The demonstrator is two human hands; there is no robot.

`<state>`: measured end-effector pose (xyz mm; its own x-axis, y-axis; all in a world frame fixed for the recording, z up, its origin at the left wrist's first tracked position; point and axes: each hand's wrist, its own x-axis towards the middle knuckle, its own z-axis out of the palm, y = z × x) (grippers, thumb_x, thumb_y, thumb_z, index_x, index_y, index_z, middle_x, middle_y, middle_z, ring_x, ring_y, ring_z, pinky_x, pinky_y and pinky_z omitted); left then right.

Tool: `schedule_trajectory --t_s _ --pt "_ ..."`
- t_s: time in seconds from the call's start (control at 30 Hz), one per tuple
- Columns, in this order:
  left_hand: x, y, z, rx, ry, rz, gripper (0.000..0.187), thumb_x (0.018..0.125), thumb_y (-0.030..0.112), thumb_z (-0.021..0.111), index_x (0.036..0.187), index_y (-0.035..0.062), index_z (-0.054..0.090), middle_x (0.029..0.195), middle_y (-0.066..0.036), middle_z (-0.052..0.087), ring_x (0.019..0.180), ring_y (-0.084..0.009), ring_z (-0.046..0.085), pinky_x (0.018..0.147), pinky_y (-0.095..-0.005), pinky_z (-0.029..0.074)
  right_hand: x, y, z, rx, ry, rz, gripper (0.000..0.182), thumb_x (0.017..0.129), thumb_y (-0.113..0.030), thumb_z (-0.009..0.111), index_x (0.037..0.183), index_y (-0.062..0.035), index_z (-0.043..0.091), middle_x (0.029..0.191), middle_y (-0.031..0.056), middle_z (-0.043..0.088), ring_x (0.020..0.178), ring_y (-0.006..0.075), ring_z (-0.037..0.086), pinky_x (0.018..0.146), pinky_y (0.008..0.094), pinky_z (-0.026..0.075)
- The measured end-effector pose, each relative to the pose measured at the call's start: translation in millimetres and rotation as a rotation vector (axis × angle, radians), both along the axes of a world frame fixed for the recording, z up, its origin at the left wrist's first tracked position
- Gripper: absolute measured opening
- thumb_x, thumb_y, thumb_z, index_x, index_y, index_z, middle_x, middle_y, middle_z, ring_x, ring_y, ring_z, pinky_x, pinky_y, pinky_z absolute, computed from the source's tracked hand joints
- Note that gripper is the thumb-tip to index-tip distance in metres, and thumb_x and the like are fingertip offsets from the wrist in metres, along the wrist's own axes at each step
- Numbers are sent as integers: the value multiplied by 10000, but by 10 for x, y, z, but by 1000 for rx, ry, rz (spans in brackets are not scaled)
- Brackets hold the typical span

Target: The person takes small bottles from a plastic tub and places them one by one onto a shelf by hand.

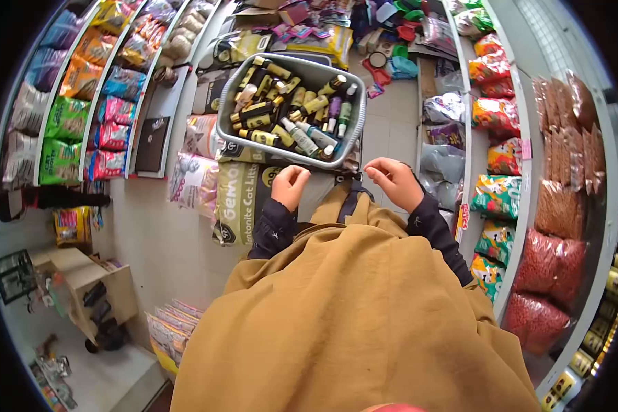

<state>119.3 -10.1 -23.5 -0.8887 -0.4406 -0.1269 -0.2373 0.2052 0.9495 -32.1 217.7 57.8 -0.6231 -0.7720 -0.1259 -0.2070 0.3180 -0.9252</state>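
Observation:
A grey plastic basket (221,117) stands before me, filled with several small bottles (316,105), many with black or gold caps. My left hand (288,187) is just short of the basket's near rim, its fingers curled in and nothing visible in them. To the right, my right hand (395,182) is near the rim's right corner, loosely bent with thumb and fingers slightly apart and bare. Neither hand touches a bottle. Below the left hand lies a green bag of cat litter (237,199).
Shelves of colourful pet-food bags (494,123) run along the right, beside clear packs of red pellets (549,268). More bagged goods (65,120) fill the left shelves. Mixed items (391,41) are piled beyond the basket. A wooden cabinet (82,281) stands at lower left.

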Motion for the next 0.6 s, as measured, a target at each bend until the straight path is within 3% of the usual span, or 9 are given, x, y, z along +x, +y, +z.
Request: schedule_trajectory --t_s 0.1,0.17,0.23,0.3,0.33,0.4,0.5,0.6 --pt "45 -160 -245 69 -35 170 146 892 129 590 955 2 628 856 -45 623 706 -117 565 657 -261 460 -10 -151 -293 53 15 54 189 908 -141 589 1044 -11 604 880 80 616 770 136 599 707 267 501" --pt "-113 -255 -343 -22 31 248 153 850 133 625 941 10 633 848 -77 617 724 -168 590 672 -285 476 -43 -253 -415 70 36 55 223 887 -134 605 1075 -17 587 910 111 616 807 189 610 727 300 502" --pt "-269 -423 -435 -63 53 302 160 828 135 642 934 14 635 845 -94 614 733 -194 602 679 -296 484 -95 -354 -505 95 37 79 237 891 -134 601 1098 -20 579 935 106 617 831 182 614 745 299 504" --pt "-422 -640 -525 -334 -52 256 256 789 144 658 1003 8 620 937 -129 611 869 -268 597 787 -350 482 -135 -464 -570 128 47 95 269 901 -133 594 1145 -24 562 983 98 618 881 170 622 781 296 508" --pt "-489 -754 -540 -331 -63 267 256 789 144 658 1003 8 620 937 -129 611 869 -268 597 787 -350 482 -160 -519 -599 132 40 108 269 901 -133 594 1145 -24 562 983 98 618 881 170 622 781 296 508" --pt "-591 -1005 -575 -595 117 433 418 751 162 674 1115 -11 561 1040 -180 582 998 -350 547 890 -391 445 -193 -617 -658 133 26 106 270 898 -130 594 1145 -27 565 991 99 619 888 168 621 777 294 508" --pt "-702 -1463 -928 -564 -99 607 576 761 203 687 1226 -42 451 1115 -211 557 1041 -377 531 926 -401 425 -223 -723 -709 129 1 108 268 892 -125 595 1139 -24 566 989 109 617 871 181 624 768 297 509" --pt "-865 -1858 -1230 -434 -139 703 634 766 227 695 1255 -54 406 1139 -236 549 1072 -381 516 942 -405 413 -253 -814 -726 116 -22 103 265 883 -120 597 1126 -17 568 975 126 612 831 207 629 755 303 512"
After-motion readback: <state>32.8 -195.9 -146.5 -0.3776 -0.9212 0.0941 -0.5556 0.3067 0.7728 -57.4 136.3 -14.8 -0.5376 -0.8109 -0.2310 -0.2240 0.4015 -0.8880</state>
